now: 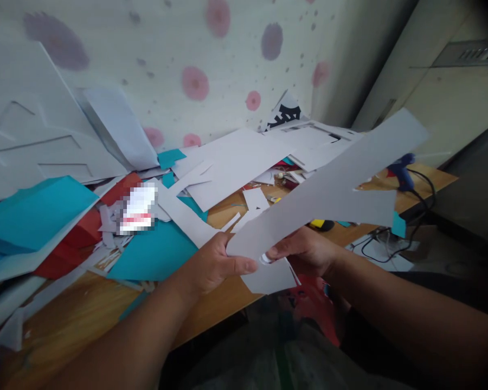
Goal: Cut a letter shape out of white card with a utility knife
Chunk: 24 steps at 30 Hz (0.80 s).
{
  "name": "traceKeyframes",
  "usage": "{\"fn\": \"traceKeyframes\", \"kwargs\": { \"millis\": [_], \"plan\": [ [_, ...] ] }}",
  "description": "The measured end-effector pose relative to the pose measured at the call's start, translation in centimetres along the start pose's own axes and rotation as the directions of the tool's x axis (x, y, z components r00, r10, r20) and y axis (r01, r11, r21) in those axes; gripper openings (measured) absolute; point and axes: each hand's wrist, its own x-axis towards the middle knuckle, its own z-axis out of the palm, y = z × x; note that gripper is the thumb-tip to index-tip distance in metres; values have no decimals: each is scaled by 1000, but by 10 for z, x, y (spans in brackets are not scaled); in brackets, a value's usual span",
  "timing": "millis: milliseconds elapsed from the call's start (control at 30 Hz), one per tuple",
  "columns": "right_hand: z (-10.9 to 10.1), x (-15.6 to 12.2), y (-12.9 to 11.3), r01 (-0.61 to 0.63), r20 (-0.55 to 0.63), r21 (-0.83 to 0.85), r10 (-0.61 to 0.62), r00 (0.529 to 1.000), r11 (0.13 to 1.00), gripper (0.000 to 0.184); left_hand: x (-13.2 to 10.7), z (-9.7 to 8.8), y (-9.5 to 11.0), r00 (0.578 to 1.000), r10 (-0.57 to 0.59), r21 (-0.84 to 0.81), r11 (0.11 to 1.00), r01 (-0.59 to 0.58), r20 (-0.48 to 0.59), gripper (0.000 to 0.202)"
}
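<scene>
1. We have a wooden table (pixel 83 300), its grain showing at the near left.
2. On its left half we see a teal sheet (pixel 158 253) among paper scraps (pixel 106 219).
3. Mid-table, we see a small white piece (pixel 255 199) on the wood.
4. Toward the right, we find a yellow-and-black object (pixel 319 223), partly hidden, and a blue glue gun (pixel 402 176).

Paper strip (pixel 333 184): in my hands (pixel 222 262), near front edge
Large sheet (pixel 238 165): toward back edge
Glue gun (pixel 403 173): worktop (pixel 81 303) right end

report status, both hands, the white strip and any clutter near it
Left hand, right hand gripping white strip near its lower end. Strip raised over wooden table. Turquoise sheet, white sheets, blue glue gun around it.
</scene>
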Motion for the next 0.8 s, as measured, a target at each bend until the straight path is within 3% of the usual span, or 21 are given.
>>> {"fn": "traceKeyframes", "kwargs": {
  "millis": [133, 267, 333, 400, 433, 467, 500, 633, 800],
  "plan": [
    [-7, 2, 1, 43, -20, -131, -46, 999, 990, 16, -1, -1, 0, 1000, 8, -64, 998, -8, -12, 33],
    [-32, 8, -6, 100, -164, -340, -164, 973, 935, 22, -2, 0, 2, 998, 14, -113, 993, -21, -67, 26],
    [-43, 11, -14, 130, -190, -569, -284, 940, 812, 22, -1, 2, 3, 993, 27, -135, 990, -43, -118, 32],
    [-46, 10, -23, 145, -171, -784, -434, 885, 604, 21, 1, 3, 3, 984, 52, -154, 985, -79, -169, 41],
    [-45, 9, -26, 140, -166, -835, -487, 858, 532, 22, 2, 3, 3, 979, 63, -158, 983, -94, -194, 42],
    [-42, 6, -29, 147, -168, -845, -516, 840, 515, 24, 4, 3, 3, 974, 69, -155, 982, -104, -214, 41],
    [-37, 3, -29, 165, -172, -821, -513, 841, 547, 27, 5, 2, 3, 971, 69, -149, 983, -105, -230, 39],
    [-19, -7, -21, 222, -79, -617, -340, 937, 755, 29, 6, -1, 1, 964, 48, -127, 988, -83, -262, 34],
    [-21, -6, -14, 170, -125, -559, -285, 951, 811, 24, 5, -2, -1, 971, 9, -121, 992, -39, -240, 34]
  ]
}}
